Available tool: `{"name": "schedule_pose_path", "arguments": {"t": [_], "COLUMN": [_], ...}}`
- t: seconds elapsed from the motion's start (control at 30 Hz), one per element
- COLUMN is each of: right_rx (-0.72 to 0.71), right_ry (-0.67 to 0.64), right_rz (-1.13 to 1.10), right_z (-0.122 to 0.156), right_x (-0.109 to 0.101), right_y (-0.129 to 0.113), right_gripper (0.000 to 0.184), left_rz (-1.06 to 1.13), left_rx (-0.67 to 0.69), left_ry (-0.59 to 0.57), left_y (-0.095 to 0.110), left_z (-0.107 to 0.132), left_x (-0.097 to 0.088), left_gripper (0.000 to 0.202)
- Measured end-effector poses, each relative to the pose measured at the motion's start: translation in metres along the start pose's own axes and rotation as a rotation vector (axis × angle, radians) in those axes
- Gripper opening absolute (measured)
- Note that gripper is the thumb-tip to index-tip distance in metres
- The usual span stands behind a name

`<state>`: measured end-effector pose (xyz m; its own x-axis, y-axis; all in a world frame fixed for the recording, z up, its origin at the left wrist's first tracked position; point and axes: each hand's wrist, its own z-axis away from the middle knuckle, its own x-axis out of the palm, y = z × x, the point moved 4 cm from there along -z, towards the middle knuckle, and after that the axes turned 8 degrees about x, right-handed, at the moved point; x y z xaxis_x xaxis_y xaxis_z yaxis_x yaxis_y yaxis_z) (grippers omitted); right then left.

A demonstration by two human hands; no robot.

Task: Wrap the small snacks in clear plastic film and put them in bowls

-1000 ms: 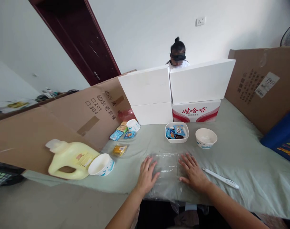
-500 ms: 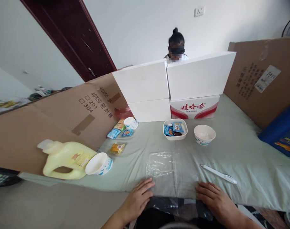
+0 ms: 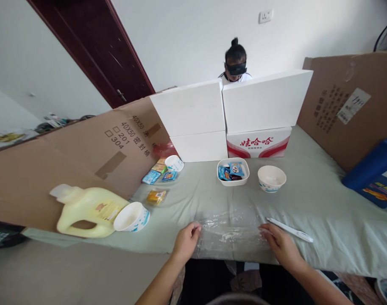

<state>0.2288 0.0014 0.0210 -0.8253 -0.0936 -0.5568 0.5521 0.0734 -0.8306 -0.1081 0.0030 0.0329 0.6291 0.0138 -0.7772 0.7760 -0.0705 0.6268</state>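
A clear plastic bag (image 3: 229, 231) lies crumpled on the pale green cloth (image 3: 310, 199) at the table's near edge. My left hand (image 3: 186, 241) pinches its left side with curled fingers. My right hand (image 3: 279, 243) grips its right side the same way. The film is lifted and stretched between the two hands. A white pen (image 3: 289, 229) lies just right of my right hand.
A white dish of wrapped snacks (image 3: 233, 171) and a white bowl (image 3: 271, 178) sit behind the bag. A yellow jug (image 3: 87, 211), a tipped cup (image 3: 132, 217) and loose snack packets (image 3: 157, 196) lie at left. White boxes (image 3: 260, 101), cardboard walls and a person stand behind.
My hands went from lying flat on the bag, drew back to the table edge, and now pinch the bag's two sides, lifting and wrinkling the film.
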Motion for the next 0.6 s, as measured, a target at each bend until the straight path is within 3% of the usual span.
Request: {"name": "schedule_pose_path", "arguments": {"t": [0.17, 0.27, 0.4, 0.5, 0.6], "right_rx": [0.058, 0.11, 0.161, 0.158, 0.133], "right_ry": [0.089, 0.134, 0.136, 0.121, 0.117], "right_rz": [0.128, 0.243, 0.479, 0.646, 0.701], "right_z": [-0.03, -0.043, -0.048, -0.046, -0.044], "right_x": [0.019, 0.026, 0.033, 0.036, 0.038], "right_y": [-0.004, -0.004, -0.001, 0.0, -0.002], "right_gripper": [0.035, 0.034, 0.041, 0.04, 0.036], "left_rz": [-0.193, -0.26, -0.299, -0.369, -0.406], "left_rx": [-0.108, -0.189, -0.186, -0.092, 0.207], "left_ry": [0.091, 0.138, 0.165, 0.302, 0.488], "left_y": [-0.002, -0.007, -0.014, -0.014, 0.007], "left_z": [0.004, 0.014, 0.025, 0.031, 0.033], "left_x": [0.007, 0.009, 0.014, 0.013, 0.012], "left_gripper": [0.014, 0.031, 0.048, 0.049, 0.025]}}
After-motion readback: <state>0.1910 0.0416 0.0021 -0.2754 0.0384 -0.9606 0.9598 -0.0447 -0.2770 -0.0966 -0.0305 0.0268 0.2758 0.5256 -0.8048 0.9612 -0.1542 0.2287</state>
